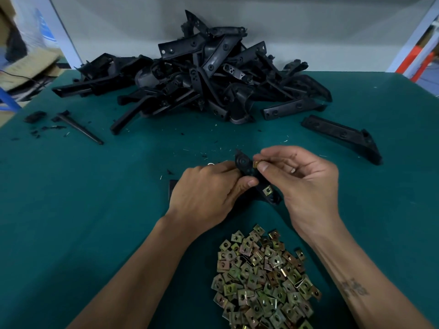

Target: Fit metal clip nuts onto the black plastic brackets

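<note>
Fingertips [263, 166] of right hand [306, 184] pinching nut [257, 163] at bracket [247, 173] edge; left hand [204, 195] gripping bracket steady for fitting.

The brackets [197, 74] are black plastic, mostly matt with a dull sheen on the smoother faces. The clip nuts [263, 279] are thin metal with a yellowish, iridescent plated shine. The table [71, 186] wears a matt green cloth-like cover.
</note>
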`<state>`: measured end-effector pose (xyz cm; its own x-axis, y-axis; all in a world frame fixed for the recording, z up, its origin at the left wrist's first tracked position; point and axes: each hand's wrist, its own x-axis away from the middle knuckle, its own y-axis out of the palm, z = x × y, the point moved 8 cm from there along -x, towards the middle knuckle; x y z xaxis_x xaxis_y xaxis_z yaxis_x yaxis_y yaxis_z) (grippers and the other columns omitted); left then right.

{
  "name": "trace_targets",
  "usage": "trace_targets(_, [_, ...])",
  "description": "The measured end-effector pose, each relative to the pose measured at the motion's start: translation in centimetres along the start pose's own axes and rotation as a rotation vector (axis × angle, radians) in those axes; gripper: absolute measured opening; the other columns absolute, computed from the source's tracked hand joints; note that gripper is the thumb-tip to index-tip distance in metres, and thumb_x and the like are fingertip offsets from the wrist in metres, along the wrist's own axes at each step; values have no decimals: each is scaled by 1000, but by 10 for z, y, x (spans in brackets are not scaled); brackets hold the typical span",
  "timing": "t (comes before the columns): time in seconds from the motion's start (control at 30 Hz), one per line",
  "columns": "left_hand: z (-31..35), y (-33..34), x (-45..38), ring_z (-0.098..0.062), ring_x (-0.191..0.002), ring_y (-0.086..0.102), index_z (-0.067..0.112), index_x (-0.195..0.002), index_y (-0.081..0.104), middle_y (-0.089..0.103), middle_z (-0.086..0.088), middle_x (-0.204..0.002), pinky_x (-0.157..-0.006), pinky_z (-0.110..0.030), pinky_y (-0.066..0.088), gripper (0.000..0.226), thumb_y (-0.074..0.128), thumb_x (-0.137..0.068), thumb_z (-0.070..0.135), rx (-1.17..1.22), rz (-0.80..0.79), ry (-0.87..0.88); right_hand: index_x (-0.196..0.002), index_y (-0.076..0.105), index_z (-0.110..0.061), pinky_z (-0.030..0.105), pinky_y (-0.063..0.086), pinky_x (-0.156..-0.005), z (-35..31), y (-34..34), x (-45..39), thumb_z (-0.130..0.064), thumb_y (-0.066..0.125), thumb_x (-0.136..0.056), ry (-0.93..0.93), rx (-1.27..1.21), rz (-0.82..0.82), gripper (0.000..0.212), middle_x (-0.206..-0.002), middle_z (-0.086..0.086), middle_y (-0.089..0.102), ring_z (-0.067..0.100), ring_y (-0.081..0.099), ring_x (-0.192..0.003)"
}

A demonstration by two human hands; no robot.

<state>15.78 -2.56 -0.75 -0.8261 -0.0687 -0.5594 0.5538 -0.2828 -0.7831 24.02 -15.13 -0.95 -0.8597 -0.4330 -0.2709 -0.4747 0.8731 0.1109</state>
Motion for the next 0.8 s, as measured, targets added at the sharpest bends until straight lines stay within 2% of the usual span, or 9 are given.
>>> trace_targets(0.47, [1, -2, 0, -28, -60, 63, 16, -77, 66, 69, 3, -85, -47, -29, 39, 55, 33, -103, 52, -14, -4, -9, -89, 80, -14, 20, 57, -76, -5, -7, -3, 6, 81, -77, 17, 53, 1, 24, -89, 6, 79, 19, 76, -83])
trace_targets(0.57, [1, -3, -1, -27, -60, 62, 16, -78, 66, 69, 3, -85, -46, -30, 40, 56, 33, -103, 52, -11, -2, -10, -88, 79, -9, 22, 57, -78, -1, -6, -2, 9, 79, -73, 86, -34, 17, 24, -87, 10, 79, 21, 76, -85])
trace_targets(0.67, [1, -3, -1, -27, -60, 62, 15, -78, 66, 68, 3, -84, -46, -35, 45, 58, 31, -102, 54, -4, -6, -15, -89, 78, -6, 26, 59, -82, 5, -5, 0, 3, 79, -68, 187, -134, 36, 23, -89, 16, 78, 26, 76, -90])
trace_targets(0.8, [2, -3, -1, -27, -57, 60, 14, -74, 64, 67, 3, -82, -45, -31, 41, 56, 34, -102, 52, -6, 11, -3, -89, 78, -6, 29, 60, -84, 6, -4, 2, 0, 80, -66, 232, -164, 62, 24, -91, 17, 78, 26, 76, -90])
